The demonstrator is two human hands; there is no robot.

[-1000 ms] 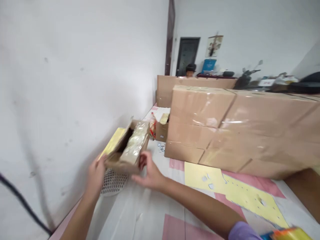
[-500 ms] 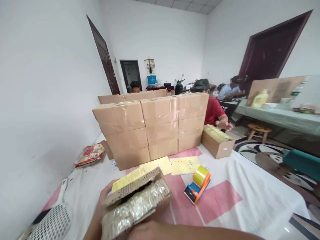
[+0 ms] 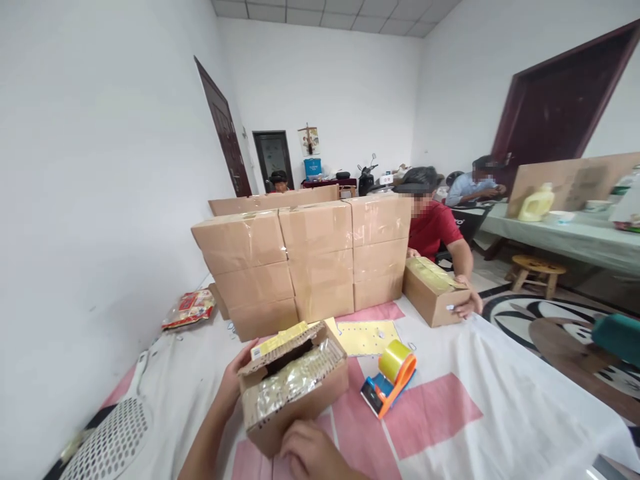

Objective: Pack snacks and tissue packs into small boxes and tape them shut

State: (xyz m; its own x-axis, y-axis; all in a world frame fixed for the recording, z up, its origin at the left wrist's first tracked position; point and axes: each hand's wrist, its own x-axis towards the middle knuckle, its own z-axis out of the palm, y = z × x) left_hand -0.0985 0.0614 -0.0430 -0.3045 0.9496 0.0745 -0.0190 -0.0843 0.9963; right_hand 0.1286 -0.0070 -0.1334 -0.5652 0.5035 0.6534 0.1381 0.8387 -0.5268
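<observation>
In the head view a small cardboard box (image 3: 305, 403), its top covered with shiny tape, sits slightly tilted at the near side of the table. Along its far side a flap stands up, leaving a dark gap. My left hand (image 3: 239, 370) grips the box's left far corner, the fingers partly hidden behind it. At the lower front edge my right hand (image 3: 313, 448) has its fingers curled against the cardboard. A tape dispenser (image 3: 389, 380) with a yellow roll lies right of the box. Yellow sheets (image 3: 367, 337) lie behind it.
A wall of stacked cartons (image 3: 323, 260) stands across the table. A person in red (image 3: 437, 233) holds a taped carton (image 3: 434, 293) at the right. A plastic snack packet (image 3: 189, 309) and a white fly swatter (image 3: 113, 437) lie left.
The box has turned and moved farther from me, and my right hand is now at its lower front edge. The person in red has lowered a hand onto the taped carton.
</observation>
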